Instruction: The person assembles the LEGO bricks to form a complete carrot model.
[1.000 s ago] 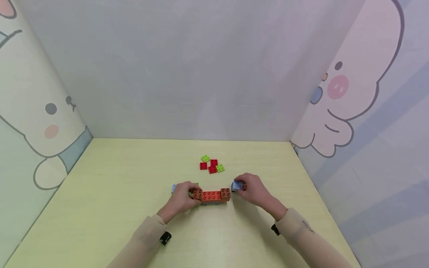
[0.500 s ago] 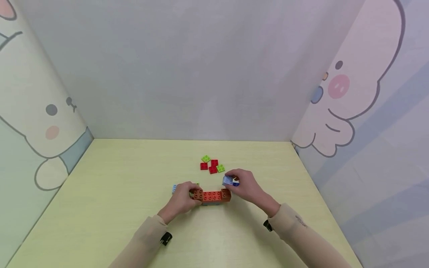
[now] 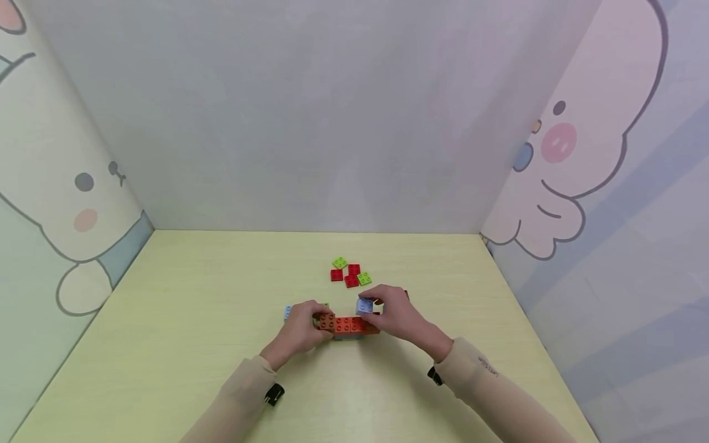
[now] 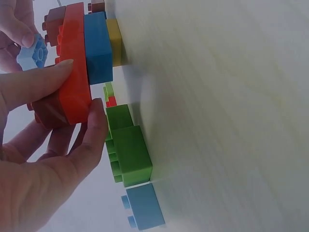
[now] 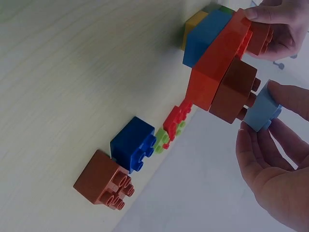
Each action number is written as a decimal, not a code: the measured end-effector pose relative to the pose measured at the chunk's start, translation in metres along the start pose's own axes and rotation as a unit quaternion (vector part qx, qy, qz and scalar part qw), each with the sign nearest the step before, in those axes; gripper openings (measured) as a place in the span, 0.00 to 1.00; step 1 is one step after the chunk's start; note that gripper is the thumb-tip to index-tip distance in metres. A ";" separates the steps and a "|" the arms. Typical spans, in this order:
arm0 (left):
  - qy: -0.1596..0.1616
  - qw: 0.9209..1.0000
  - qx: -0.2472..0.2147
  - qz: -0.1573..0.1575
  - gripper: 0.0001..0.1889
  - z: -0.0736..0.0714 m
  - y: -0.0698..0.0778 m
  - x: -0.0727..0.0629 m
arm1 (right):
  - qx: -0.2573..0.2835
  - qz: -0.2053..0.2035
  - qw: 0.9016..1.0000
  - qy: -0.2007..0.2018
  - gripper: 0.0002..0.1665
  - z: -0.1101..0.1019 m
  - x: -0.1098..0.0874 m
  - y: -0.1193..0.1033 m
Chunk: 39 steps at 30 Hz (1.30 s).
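Observation:
In the head view my left hand [image 3: 299, 327] grips the left end of a toy-brick build, thumb and fingers around a brown brick [image 3: 327, 322] and the red layer [image 3: 343, 326] under it. Below the red layer are a blue brick [image 4: 98, 48] and a yellow one [image 4: 114, 42], seen in the left wrist view. My right hand [image 3: 397, 312] pinches a light blue brick [image 3: 364, 306] between thumb and fingers. In the right wrist view this brick is right at the studs of the brown brick [image 5: 235, 91] on the build's right end.
A dark blue brick [image 5: 131, 142] and a loose brown brick [image 5: 100, 178] lie on the table by my right hand. Green bricks [image 4: 133, 150] and another light blue brick [image 4: 145, 207] lie by my left. Small red plates [image 3: 351, 281] and lime plates [image 3: 364, 279] lie farther back.
My right hand has lifted the light blue brick away from the loose bricks at right and carried it left, over the build's right end. My left hand keeps its grip in place.

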<state>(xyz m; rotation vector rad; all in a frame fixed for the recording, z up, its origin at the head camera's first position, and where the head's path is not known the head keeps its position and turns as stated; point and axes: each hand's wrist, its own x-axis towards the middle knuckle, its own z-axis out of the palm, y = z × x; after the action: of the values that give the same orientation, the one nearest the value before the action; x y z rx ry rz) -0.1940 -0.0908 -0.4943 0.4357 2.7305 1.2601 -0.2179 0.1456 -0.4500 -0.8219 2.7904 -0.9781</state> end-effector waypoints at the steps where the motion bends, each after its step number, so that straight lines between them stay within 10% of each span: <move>1: 0.000 1.000 0.001 -0.002 0.18 0.000 0.000 0.000 | 0.000 -0.001 1.000 -0.004 0.21 0.001 0.000 0.000; 39: 0.010 1.000 0.000 0.000 0.18 0.003 -0.002 0.001 | -0.012 -0.003 0.998 -0.057 0.18 0.022 -0.002 0.006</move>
<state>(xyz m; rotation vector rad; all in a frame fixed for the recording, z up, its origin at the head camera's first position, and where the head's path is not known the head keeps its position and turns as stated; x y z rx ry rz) -0.1950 -0.0901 -0.4978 0.4237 2.7481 1.2703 -0.2140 0.1385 -0.4715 -0.8607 2.7098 -0.8693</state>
